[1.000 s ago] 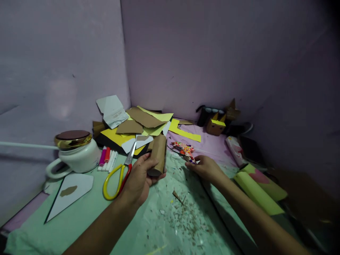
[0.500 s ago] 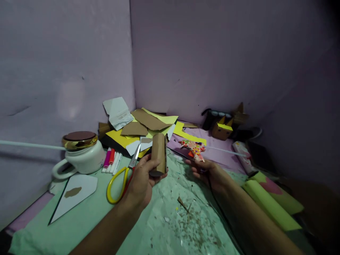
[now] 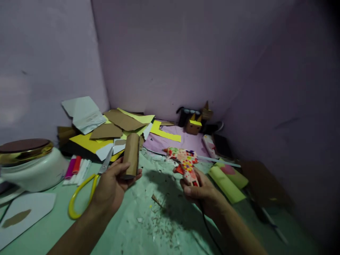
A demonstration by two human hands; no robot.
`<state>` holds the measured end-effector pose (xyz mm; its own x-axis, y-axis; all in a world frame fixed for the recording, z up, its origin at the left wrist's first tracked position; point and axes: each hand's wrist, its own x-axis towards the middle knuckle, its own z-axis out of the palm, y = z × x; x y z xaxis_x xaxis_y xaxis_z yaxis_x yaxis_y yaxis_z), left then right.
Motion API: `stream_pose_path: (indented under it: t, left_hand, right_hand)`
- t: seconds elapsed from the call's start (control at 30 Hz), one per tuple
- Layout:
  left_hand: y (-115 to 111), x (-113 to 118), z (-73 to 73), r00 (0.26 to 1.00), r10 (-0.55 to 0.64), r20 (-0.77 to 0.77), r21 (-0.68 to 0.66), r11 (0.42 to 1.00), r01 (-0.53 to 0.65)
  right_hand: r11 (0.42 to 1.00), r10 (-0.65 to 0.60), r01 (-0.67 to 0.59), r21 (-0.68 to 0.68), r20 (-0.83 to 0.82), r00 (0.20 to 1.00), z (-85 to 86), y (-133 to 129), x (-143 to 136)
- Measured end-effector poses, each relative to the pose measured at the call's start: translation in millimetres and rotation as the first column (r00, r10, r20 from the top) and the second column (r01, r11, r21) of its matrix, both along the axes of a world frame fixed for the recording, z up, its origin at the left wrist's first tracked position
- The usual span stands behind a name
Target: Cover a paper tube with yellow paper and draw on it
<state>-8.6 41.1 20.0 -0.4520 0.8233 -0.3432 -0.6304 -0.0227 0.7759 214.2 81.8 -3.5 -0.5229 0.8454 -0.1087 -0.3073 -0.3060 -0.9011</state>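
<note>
My left hand [image 3: 114,184] is closed around the lower part of a brown cardboard tube [image 3: 131,154], held upright with a slight tilt. A flower-patterned glue gun [image 3: 184,163] is gripped by its handle in my right hand [image 3: 200,189], its nozzle pointing left toward the tube but apart from it. A white glue stick [image 3: 220,161] sticks out of the gun's back, and a dark cord runs down from the handle. Beside my left wrist lie scissors [image 3: 82,194] with yellow handles, partly hidden by that hand.
Markers [image 3: 77,170] and a white lidded mug [image 3: 34,170] stand at left. Behind are cardboard scraps [image 3: 124,120] and yellow paper [image 3: 166,134]. A small cardboard box figure [image 3: 193,126] stands near the wall. Green rolled paper [image 3: 228,184] lies right; brown crumbs [image 3: 164,226] litter the green cloth.
My right hand has raised the glue gun off the table surface and turned it more upright. My view has swung right, so things appear shifted left. The tube stays in my left hand.
</note>
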Motion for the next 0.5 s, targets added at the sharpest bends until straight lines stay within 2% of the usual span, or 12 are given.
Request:
stream_pose_path:
  t: [0.2, 0.3, 0.5]
  left_hand:
    - [1, 0, -2.0, 0.998, -0.009, -0.057, 0.014, 1.000, 0.010]
    - [1, -1, -3.1, 0.998, -0.009, -0.060, 0.013, 1.000, 0.010]
    - [1, 1, 0.6, 0.998, -0.009, -0.058, 0.020, 1.000, 0.010]
  right_hand:
    - [0.994, 0.064, -0.083, -0.078, -0.218, 0.974, -4.1, -4, -1]
    - [0.992, 0.070, -0.091, -0.084, -0.227, 0.972, -8.5, -4, 0]
    - [0.998, -0.033, 0.023, -0.056, -0.190, 0.981, -11.1, -5, -1]
